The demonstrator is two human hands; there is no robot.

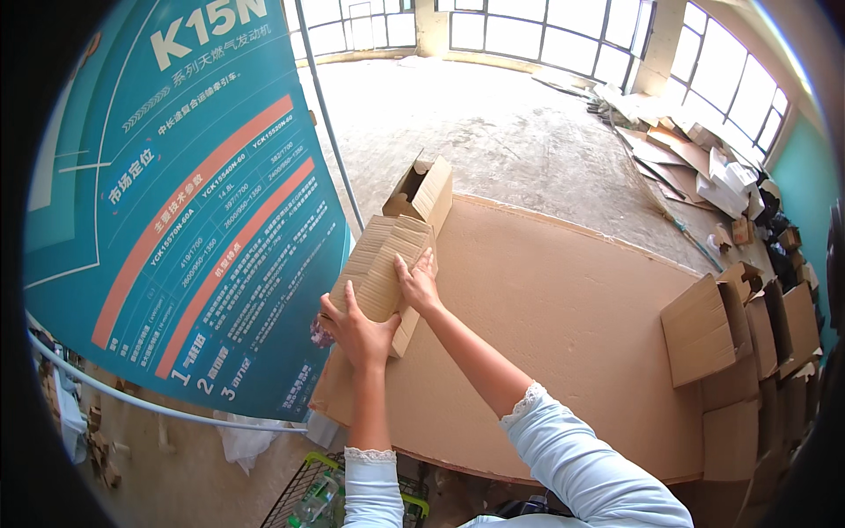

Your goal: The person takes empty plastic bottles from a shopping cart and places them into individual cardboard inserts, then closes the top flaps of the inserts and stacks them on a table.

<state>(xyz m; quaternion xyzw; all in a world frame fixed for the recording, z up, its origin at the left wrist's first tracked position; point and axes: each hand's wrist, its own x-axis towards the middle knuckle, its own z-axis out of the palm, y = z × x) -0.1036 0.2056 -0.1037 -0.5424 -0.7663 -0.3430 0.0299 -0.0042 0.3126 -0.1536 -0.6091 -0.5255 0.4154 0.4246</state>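
Note:
A long, ribbed brown cardboard box (374,255) lies at the left end of the brown board-topped table, between my two hands. At its near end, my left hand (359,333) grips it with fingers spread over the top and the thumb toward the right side. My right hand (417,283) holds the box's right edge, its fingers stretched along the upper face. Just beyond stands a second cardboard box (433,192), its end open and flaps raised, close against the first. The underside of the held box is hidden.
The brown tabletop (563,326) stretches to the right. Several open cardboard boxes (704,330) are stacked at its right end. A large teal banner (202,220) stands close at the left. Below the near edge is a cart (304,493) with bottles. Scrap cardboard (678,158) lies by the far-right windows.

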